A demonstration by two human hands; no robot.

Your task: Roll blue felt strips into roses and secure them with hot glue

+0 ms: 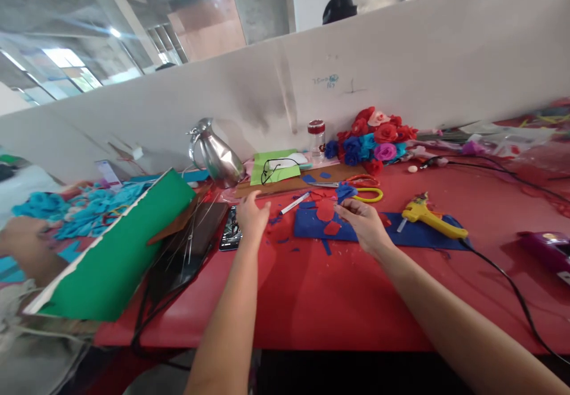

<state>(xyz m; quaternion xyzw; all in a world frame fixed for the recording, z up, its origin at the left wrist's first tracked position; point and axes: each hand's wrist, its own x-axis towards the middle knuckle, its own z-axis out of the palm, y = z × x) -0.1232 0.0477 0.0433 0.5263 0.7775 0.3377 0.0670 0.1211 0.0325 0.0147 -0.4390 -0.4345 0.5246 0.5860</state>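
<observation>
My left hand [253, 215] is over the red table [303, 300], its fingers apart and nothing in them, beside a black phone [230, 234]. My right hand [360, 220] pinches a small blue flower [345, 192] at its base. Below that hand a blue sheet [312, 223] lies flat, with red cut pieces [325, 209] on it. Scissors with a yellow handle [369, 195] lie just behind the flower. A white pen [294, 203] rests between my hands. On the right end of the blue sheet sits a yellow glue gun [430, 217].
Behind stand a metal jug [218, 157], a glass jar [317, 142] and a heap of fabric flowers [378, 136]. A green board [120, 252] leans at the left. Glasses [278, 168] lie on green paper. A black cord [512, 288] runs along the right.
</observation>
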